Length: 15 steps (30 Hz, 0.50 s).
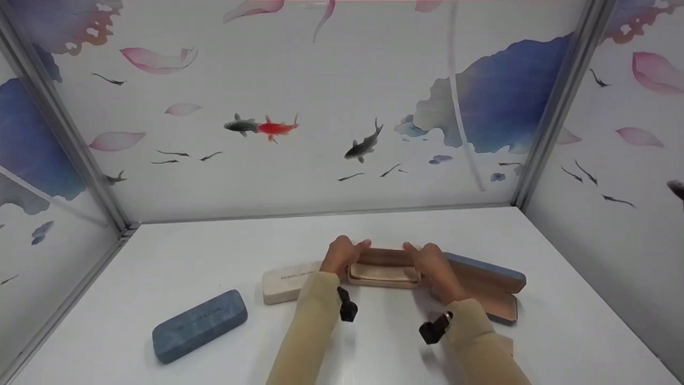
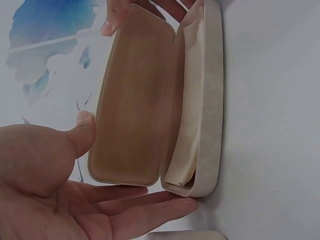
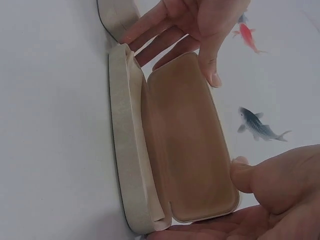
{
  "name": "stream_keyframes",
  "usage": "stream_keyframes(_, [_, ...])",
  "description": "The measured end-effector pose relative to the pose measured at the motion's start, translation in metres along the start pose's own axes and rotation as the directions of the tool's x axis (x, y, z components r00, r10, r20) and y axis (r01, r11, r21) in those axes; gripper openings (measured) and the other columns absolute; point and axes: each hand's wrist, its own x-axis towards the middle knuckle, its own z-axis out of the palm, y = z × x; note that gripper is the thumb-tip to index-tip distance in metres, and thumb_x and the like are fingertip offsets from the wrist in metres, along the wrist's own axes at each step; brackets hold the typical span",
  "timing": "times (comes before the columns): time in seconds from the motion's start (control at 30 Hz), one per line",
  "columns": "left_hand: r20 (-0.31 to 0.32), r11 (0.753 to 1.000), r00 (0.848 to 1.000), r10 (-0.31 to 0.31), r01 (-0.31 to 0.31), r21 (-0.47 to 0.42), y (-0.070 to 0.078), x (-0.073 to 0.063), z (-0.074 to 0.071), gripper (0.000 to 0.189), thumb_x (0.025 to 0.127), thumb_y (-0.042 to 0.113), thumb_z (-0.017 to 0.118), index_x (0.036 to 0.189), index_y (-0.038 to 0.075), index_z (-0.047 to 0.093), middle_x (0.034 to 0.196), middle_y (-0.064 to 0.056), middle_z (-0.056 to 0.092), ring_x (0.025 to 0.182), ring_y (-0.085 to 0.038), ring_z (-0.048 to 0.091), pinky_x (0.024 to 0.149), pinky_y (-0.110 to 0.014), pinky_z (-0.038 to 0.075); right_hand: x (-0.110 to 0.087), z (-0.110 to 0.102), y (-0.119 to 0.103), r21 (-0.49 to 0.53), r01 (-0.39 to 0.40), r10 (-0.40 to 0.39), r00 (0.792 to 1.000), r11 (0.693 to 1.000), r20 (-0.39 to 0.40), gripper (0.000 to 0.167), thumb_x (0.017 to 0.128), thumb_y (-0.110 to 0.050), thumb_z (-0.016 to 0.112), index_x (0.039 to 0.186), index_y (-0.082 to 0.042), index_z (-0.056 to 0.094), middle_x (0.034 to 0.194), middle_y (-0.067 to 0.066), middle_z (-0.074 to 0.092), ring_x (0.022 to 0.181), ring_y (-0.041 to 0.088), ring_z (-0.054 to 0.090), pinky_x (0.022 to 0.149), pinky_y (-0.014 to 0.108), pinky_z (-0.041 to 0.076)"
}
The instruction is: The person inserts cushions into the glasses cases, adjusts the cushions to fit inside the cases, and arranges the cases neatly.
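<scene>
A cream glasses case stands with its lid raised and its brown lining showing. A folded pale cloth lies in its lower half. My left hand holds the left end, thumb on the lid's upper edge and fingers along the end. At the opposite end my right hand grips it the same way, its thumb also on the lid edge, as the right wrist view shows. Just left of my left hand lies a second cream glasses case, closed and partly covered by the arm.
A closed blue glasses case lies at the front left of the white table. To the right, behind my right wrist, an opened blue glasses case is partly hidden. A small beige piece shows beside the right sleeve. Printed panels enclose the table.
</scene>
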Motion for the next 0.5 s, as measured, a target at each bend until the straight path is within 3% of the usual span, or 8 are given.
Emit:
stream_keyframes(0.07, [-0.006, 1.000, 1.000, 0.011, -0.011, 0.002, 0.002, 0.001, -0.002, 0.059, 0.101, 0.040, 0.059, 0.133, -0.010, 0.055, 0.132, -0.022, 0.062, 0.103, -0.025, 0.057, 0.098, -0.041, 0.050, 0.000, -0.001, -0.002, 0.016, 0.002, -0.002, 1.000, 1.000, -0.004, 0.046, 0.107, -0.040, 0.042, 0.101, 0.004, 0.049, 0.077, 0.007, 0.052, 0.056, 0.014, 0.037, 0.066, 0.037, 0.045])
stream_keyframes(0.2, [-0.005, 1.000, 1.000, 0.013, -0.013, 0.002, 0.003, -0.001, -0.003, 0.058, 0.100, 0.039, 0.061, 0.132, -0.010, 0.056, 0.133, -0.022, 0.062, 0.107, -0.026, 0.059, 0.102, -0.042, 0.050, 0.000, -0.002, -0.002, 0.013, 0.015, -0.015, 1.000, 1.000, -0.009, 0.041, 0.108, -0.037, 0.042, 0.092, 0.001, 0.047, 0.111, 0.021, 0.053, 0.069, 0.018, 0.045, 0.068, 0.037, 0.047])
stream_keyframes(0.23, [0.000, 1.000, 1.000, 0.017, -0.017, 0.011, 0.002, -0.001, -0.003, 0.057, 0.100, 0.039, 0.061, 0.129, -0.010, 0.058, 0.130, -0.022, 0.064, 0.104, -0.026, 0.059, 0.099, -0.042, 0.051, 0.000, -0.001, -0.001, 0.015, 0.018, -0.018, 1.000, 1.000, -0.011, 0.040, 0.108, -0.036, 0.043, 0.091, 0.000, 0.047, 0.110, 0.021, 0.053, 0.069, 0.019, 0.045, 0.068, 0.037, 0.047])
stream_keyframes(0.37, [0.025, 0.999, 0.999, 0.026, -0.027, 0.042, -0.001, -0.004, -0.004, 0.055, 0.099, 0.038, 0.062, 0.127, -0.010, 0.060, 0.129, -0.022, 0.065, 0.096, -0.023, 0.055, 0.100, -0.042, 0.051, 0.000, 0.001, 0.005, 0.002, 0.017, -0.017, 0.999, 1.000, -0.035, 0.040, 0.106, -0.036, 0.047, 0.094, 0.002, 0.051, 0.072, 0.005, 0.049, 0.060, 0.017, 0.044, 0.069, 0.035, 0.045])
stream_keyframes(0.43, [0.044, 1.000, 0.999, 0.018, -0.019, 0.016, -0.003, -0.005, -0.004, 0.056, 0.099, 0.036, 0.063, 0.129, -0.011, 0.058, 0.134, -0.023, 0.062, 0.099, -0.023, 0.054, 0.102, -0.042, 0.050, -0.001, 0.002, 0.008, 0.003, 0.007, -0.007, 0.999, 1.000, -0.045, 0.042, 0.105, -0.036, 0.050, 0.103, 0.005, 0.052, 0.069, 0.002, 0.045, 0.063, 0.018, 0.048, 0.071, 0.036, 0.045])
stream_keyframes(0.5, [0.052, 1.000, 0.999, 0.011, -0.011, -0.003, -0.005, -0.005, -0.004, 0.058, 0.099, 0.035, 0.064, 0.133, -0.010, 0.056, 0.137, -0.024, 0.060, 0.101, -0.023, 0.053, 0.103, -0.042, 0.049, -0.002, 0.003, 0.010, 0.005, 0.002, -0.002, 0.999, 1.000, -0.051, 0.044, 0.105, -0.037, 0.052, 0.107, 0.007, 0.053, 0.078, 0.006, 0.051, 0.074, 0.022, 0.055, 0.074, 0.036, 0.046])
